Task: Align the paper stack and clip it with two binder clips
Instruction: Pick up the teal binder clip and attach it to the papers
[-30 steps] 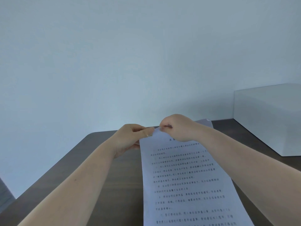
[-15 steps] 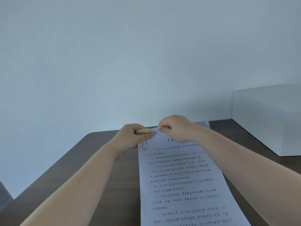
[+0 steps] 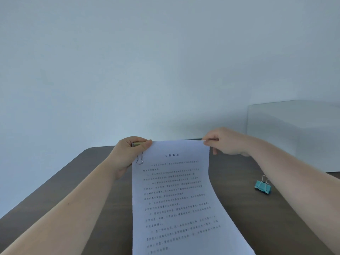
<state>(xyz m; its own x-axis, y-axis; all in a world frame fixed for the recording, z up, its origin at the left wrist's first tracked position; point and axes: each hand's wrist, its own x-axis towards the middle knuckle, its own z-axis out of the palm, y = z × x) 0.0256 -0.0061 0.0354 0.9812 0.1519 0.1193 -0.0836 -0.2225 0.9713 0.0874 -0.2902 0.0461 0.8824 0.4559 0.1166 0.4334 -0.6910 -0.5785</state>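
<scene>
A white paper stack (image 3: 174,196) with printed text is held up over the dark table, its lower part reaching toward me. My left hand (image 3: 128,153) grips the top left corner, where a yellow-green binder clip (image 3: 138,144) sits on the edge with its wire handle hanging down over the page. My right hand (image 3: 224,141) pinches the top right corner between thumb and fingers. A teal binder clip (image 3: 262,186) lies loose on the table to the right of the stack, below my right forearm.
The dark brown table (image 3: 92,181) has a rounded far left corner. A pale box (image 3: 294,133) stands at the back right against the plain wall.
My right hand has slid from the middle of the top edge to the top right corner, uncovering the teal clip on the table. The left hand stays on the clipped corner.
</scene>
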